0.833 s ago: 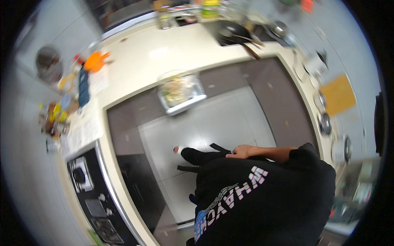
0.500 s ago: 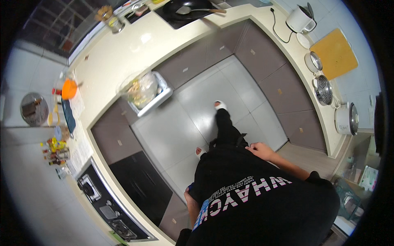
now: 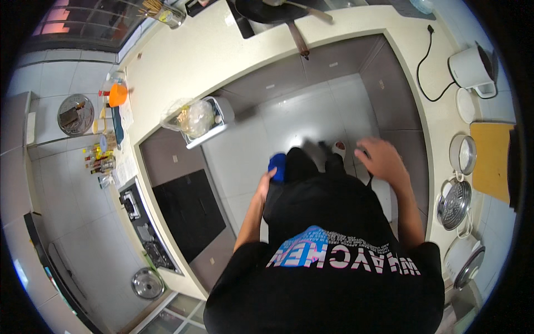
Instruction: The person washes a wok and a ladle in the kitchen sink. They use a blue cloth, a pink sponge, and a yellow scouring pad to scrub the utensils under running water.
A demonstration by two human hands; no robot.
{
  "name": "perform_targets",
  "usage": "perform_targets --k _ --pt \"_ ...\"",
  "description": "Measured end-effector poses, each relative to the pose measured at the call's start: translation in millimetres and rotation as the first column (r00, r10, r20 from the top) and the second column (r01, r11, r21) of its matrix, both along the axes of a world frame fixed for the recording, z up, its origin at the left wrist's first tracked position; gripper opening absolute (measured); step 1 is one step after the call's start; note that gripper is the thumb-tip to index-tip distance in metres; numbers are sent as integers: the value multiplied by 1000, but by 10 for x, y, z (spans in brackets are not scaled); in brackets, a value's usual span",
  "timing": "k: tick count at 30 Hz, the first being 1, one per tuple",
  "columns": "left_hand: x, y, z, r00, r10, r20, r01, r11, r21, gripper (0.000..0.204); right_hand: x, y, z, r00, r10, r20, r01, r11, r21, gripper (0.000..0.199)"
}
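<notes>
At my left side, my left hand is closed on a small bright blue thing, perhaps a folded cloth; its exact kind does not show. My right hand is out in front on the right, over the floor. Its fingers are a little bent and apart, with nothing seen in them. Neither hand touches the counter. Below me, one foot in a white slipper shows on the grey tiles.
A white bin with a clear bag of scraps hangs at the counter's inner edge. The wok's handle juts over the far edge. On the right counter stand a white kettle, a metal pot and a steamer.
My view has turned, and I have stepped across the floor. My right hand has left my clothing and reaches forward. My left hand has come up, showing the blue thing in it.
</notes>
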State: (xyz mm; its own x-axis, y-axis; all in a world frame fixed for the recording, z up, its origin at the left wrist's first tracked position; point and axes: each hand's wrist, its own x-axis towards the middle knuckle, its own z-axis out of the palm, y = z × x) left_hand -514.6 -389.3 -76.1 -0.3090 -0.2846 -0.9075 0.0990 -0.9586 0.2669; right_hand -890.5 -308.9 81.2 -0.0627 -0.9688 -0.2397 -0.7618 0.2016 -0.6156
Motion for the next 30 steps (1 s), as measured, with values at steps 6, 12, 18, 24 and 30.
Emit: perform_targets --k 6,12,18,24,30 --pt "-1059 -813 109 786 -459 414 613 498 -613 24 -439 -941 22 973 133 190 -114 987 -112 30" --pt "-2255 -1747 1620 562 -756 334 589 83 -804 19 -708 -1966 -48 634 281 720 -223 958 -178 53" --pt "-2863 -3145 2374 232 -945 232 353 -140 -925 20 -1421 -2909 420 647 248 721 -553 803 220 33" --pt "-3249 -4458 2631 68 -879 472 389 -412 -824 26 -1662 -3473 1157 728 32 685 -208 962 175 25" --pt "-3391 -6163 2753 254 -887 386 553 -194 -810 8 -2124 -4385 1606 820 -94 564 116 993 -3 19"
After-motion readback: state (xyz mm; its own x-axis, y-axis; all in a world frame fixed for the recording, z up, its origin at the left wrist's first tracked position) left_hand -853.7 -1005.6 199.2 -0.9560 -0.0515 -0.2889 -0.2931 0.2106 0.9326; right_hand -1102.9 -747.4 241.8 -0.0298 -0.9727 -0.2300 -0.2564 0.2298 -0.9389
